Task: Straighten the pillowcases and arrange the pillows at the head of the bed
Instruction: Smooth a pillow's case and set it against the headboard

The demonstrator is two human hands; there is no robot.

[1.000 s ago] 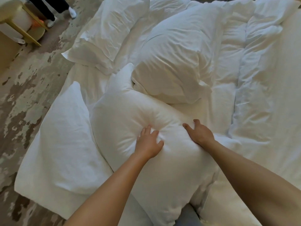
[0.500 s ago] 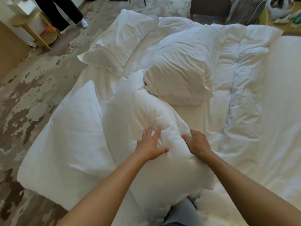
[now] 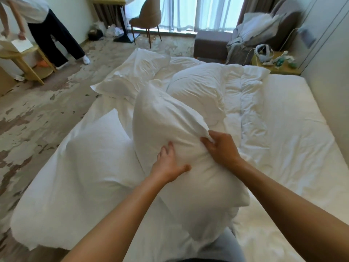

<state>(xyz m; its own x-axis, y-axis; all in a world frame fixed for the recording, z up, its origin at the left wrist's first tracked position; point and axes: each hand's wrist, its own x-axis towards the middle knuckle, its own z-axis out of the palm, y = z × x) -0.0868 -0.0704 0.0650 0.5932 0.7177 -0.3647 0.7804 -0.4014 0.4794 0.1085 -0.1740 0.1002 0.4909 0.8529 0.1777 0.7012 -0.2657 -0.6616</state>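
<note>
- White cotton is all over this bed: a sheet, a bunched duvet and four pillows
- The pillow in hand stands up on its end in the middle of the bed, close to the person
- The left hand presses on its front with fingers spread wide and thumb out, holding nothing
- The right hand pinches a fold of the pillowcase at the pillow's right edge, fingers curled tight on the cloth
- A flat pillow lies just beside it on the left, and two more pillows lie farther up, crooked
- What could go wrong: the pinch holds only thin cloth, so a hard tug could pull the case askew or let it slip free
- The tall pillow could flop over onto the flat one, because only one open hand props it
- No brand, label or writing can be read; a white sheet of paper on the far table is too small to tell
</note>
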